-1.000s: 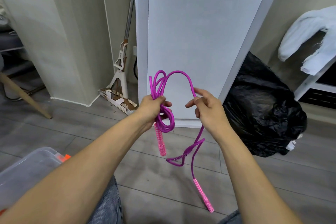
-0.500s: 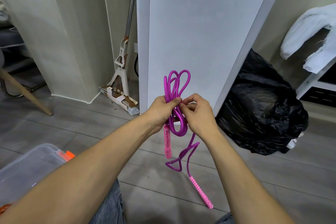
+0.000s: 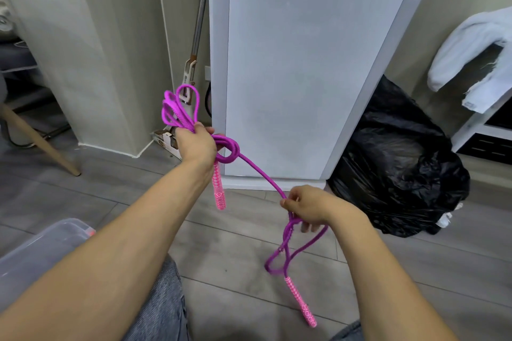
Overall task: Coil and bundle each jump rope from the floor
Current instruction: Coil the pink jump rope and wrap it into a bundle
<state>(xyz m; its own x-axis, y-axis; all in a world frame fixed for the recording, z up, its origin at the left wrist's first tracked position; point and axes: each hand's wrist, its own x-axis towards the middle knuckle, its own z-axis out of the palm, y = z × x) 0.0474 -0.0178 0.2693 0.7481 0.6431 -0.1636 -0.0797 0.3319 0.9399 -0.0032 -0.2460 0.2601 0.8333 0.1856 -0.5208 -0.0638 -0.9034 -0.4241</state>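
A clear bin (image 3: 41, 252) sits at the lower left edge. Bare floor (image 3: 110, 196) lies open between it and the black bag (image 3: 396, 163) at right. A mop (image 3: 191, 72) leans in the gap beside the white cabinet (image 3: 299, 63). The raised left hand (image 3: 195, 144) grips the coiled loops of the purple jump rope (image 3: 260, 172), with one pink handle (image 3: 219, 188) hanging below the fist. A single strand slopes down to the right hand (image 3: 310, 207), which pinches it. Slack loops and the second handle (image 3: 300, 302) dangle beneath; floor contact cannot be told.
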